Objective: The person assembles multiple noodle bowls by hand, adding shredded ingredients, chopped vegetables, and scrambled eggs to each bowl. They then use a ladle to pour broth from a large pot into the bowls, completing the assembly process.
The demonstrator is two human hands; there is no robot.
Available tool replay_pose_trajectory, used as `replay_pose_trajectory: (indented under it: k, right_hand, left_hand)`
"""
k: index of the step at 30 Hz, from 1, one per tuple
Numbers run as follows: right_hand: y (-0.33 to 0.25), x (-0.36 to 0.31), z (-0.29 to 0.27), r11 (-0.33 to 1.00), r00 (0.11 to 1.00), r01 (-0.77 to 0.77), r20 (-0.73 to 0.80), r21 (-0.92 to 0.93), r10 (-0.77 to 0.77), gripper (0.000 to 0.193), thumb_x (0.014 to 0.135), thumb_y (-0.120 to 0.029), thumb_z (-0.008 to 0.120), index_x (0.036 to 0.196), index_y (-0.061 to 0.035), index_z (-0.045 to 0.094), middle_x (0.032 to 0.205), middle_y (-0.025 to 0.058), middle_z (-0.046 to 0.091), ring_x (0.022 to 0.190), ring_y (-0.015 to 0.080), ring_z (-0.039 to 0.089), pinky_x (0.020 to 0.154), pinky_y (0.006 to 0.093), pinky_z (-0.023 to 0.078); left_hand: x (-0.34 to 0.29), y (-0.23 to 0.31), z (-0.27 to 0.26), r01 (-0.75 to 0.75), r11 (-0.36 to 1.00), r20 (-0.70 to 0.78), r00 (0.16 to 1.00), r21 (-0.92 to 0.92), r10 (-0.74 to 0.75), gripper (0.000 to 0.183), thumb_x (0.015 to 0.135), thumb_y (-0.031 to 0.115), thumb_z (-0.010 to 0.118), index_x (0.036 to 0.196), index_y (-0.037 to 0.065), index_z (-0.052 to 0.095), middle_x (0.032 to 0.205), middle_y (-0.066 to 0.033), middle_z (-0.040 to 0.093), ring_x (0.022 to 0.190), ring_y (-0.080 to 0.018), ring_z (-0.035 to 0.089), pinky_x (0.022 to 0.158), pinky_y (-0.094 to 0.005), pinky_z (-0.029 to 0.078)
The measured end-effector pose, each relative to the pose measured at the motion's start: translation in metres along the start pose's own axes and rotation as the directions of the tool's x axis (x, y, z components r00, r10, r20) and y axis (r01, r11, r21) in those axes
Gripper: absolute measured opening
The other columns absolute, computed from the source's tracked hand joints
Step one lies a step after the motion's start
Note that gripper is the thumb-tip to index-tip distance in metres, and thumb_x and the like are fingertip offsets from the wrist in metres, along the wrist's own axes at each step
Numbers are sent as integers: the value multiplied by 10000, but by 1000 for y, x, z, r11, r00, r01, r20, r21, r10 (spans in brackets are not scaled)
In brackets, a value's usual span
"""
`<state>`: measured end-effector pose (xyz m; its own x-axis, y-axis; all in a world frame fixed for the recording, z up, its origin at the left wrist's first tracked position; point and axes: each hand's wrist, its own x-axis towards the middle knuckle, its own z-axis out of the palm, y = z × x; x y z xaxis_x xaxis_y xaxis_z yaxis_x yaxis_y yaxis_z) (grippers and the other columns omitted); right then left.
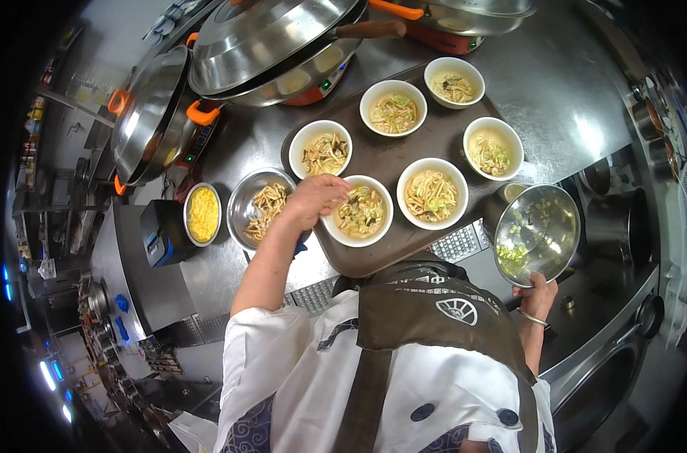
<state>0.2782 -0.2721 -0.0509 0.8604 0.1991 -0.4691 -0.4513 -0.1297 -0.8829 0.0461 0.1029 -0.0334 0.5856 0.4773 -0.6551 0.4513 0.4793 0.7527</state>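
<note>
My right hand [538, 297] grips the rim of a steel mixing bowl [547, 219], tilted at the tray's right side, with chopped scallions [512, 257] low along its wall. Over the left edge of a near white bowl of noodle soup [360, 220], my left hand [318, 199] has its fingers drawn together and pointing down; what they pinch, if anything, is hidden. Scallion bits lie on the noodles there. Beside it on the brown tray [370, 162] stand several more such bowls, among them a near-right bowl [432, 193] and a far-left bowl [321, 149].
Left of the tray, a steel bowl of brown strips [265, 210] stands beside a bowl of yellow shreds [203, 214] and a black box [164, 232]. Large lidded woks [275, 45] with orange handles line the back. A steel counter edge runs along my front.
</note>
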Motion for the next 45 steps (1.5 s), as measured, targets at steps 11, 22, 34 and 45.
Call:
replay_pose_trajectory:
  k: [11,22,34,45]
  right_hand:
    - [-1,-7,-5,999,999,33,-30,36,-32,226,732,-44,437,915,89,448,644,147,542,401,210,514,323,282,411]
    - [-6,-12,-2,995,997,82,0,51,-82,211,738,-48,440,887,102,454,620,144,537,397,206,511,324,275,413]
    - [-3,-10,-12,995,996,66,-70,73,-61,209,730,-49,450,884,92,447,630,140,526,403,218,514,329,287,428]
    - [-11,-11,-21,992,995,49,-98,113,-38,271,710,-16,416,956,93,446,694,147,548,415,194,511,307,261,404]
  left_hand:
    - [71,23,-64,-208,692,-241,836,691,492,167,724,95,579,848,-1,635,730,-99,628,648,-147,603,544,-269,482]
    - [74,23,-57,-172,483,-215,735,859,643,151,661,81,561,771,82,665,795,-112,634,769,-269,601,727,-332,466]
    - [93,87,20,-398,872,-141,882,284,449,112,758,-9,573,867,-35,589,751,-64,599,568,-76,500,486,-178,392]
    - [150,97,86,-279,140,94,684,950,723,253,750,70,466,954,102,615,908,-142,611,866,-305,578,776,-377,452]
